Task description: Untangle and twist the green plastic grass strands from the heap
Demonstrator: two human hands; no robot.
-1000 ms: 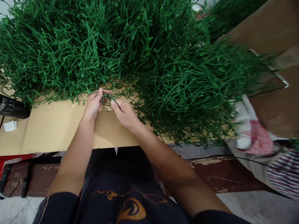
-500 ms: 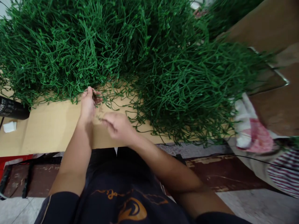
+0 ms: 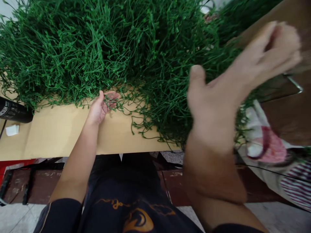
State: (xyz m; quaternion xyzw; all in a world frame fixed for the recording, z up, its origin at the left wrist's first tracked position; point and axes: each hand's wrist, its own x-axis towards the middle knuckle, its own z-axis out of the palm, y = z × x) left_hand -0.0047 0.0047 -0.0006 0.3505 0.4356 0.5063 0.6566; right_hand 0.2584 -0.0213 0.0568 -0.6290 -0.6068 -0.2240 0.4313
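Observation:
My left hand (image 3: 100,106) rests palm up at the front edge of a big heap of green plastic plant stems (image 3: 102,51). Its fingers stretch out with the thumb apart, and a few thin stems cross them; I cannot make out a grip on any of these. Smeared by motion, my right hand (image 3: 233,77) is raised above the right part of the heap. Its thumb stands away and the fingers reach to the upper right, with nothing visible in them. Tan cardboard (image 3: 58,129) lies under the stems and my left wrist.
A black bottle (image 3: 15,110) lies at the left edge beside a small white piece (image 3: 12,130). Brown cardboard (image 3: 289,110) stands on the right, with a pink and white cloth or bag (image 3: 272,145) below it. Striped fabric (image 3: 297,183) shows at the lower right.
My right hand has left the spot beside my left hand, swung up and to the right, and opened from a closed pinch. My left hand has shifted slightly right with its fingers straighter.

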